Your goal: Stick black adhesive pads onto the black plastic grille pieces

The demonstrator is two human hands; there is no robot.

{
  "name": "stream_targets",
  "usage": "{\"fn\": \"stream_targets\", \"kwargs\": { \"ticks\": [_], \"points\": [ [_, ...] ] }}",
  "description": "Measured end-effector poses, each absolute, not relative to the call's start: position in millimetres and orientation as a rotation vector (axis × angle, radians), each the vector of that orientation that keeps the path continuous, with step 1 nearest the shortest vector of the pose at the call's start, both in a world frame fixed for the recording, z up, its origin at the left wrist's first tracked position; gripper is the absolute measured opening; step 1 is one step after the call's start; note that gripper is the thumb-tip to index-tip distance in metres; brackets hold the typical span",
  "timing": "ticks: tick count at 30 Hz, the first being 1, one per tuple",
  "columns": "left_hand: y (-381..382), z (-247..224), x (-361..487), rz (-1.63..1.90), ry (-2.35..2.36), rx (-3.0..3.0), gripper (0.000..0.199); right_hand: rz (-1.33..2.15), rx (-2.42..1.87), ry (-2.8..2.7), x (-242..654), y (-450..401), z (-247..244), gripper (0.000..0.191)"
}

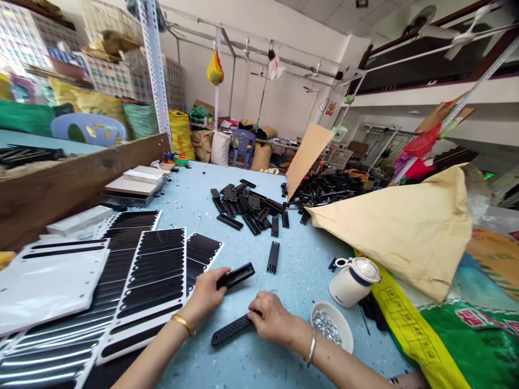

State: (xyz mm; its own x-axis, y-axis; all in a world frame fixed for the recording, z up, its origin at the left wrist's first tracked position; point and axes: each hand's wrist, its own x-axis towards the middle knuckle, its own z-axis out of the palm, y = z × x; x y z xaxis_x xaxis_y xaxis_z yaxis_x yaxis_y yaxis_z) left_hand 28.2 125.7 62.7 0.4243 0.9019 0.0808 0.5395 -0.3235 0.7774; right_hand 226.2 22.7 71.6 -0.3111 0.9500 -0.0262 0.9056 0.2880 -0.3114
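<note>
Bright, fairly even light fills the room, strongest at the upper left, where the crates [24, 35] wash out toward white, while the area under the balcony [438, 94] at the right is dimmer. Pale streaks of glare cross the glossy black sheets [60, 346], and only soft shadows fall on the tabletop [194, 189] around the left hand [205, 294] and right hand [271, 317], both reasonably sharp. Wide-angle distortion tilts the metal post [155, 70] and stretches the edges, and the background looks soft.
</note>
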Motion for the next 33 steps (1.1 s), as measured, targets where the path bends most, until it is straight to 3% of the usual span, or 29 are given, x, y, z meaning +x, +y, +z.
{"fn": "stream_targets", "kwargs": {
  "ticks": [6, 11, 15, 19, 25, 30, 33],
  "points": [
    [105, 62, 34, 0.562, 1.197, 2.287, 0.053, 0.37, -1.757, -2.218, 232, 14, 66, 0.017],
    [111, 77, 30, 0.403, 1.256, 2.432, 0.024, 0.4, -1.743, -2.164, 237, 4, 65, 0.029],
    [105, 80, 36, 0.312, 1.166, 2.485, 0.004, 0.426, -1.782, -2.119, 242, 0, 70, 0.025],
    [93, 75, 37, 0.283, 1.137, 2.419, 0.024, 0.461, -2.012, -1.941, 268, 18, 80, 0.016],
    [78, 79, 33, 0.313, 1.084, 2.336, 0.043, 0.477, -2.343, -1.734, 328, 89, 77, 0.025],
    [61, 77, 37, 0.303, 1.033, 2.392, 0.036, 0.479, -2.456, -1.642, 328, 131, 72, 0.028],
    [57, 70, 36, 0.335, 1.046, 2.399, 0.043, 0.431, -2.456, -1.66, 308, 142, 69, 0.026]
  ]
}}
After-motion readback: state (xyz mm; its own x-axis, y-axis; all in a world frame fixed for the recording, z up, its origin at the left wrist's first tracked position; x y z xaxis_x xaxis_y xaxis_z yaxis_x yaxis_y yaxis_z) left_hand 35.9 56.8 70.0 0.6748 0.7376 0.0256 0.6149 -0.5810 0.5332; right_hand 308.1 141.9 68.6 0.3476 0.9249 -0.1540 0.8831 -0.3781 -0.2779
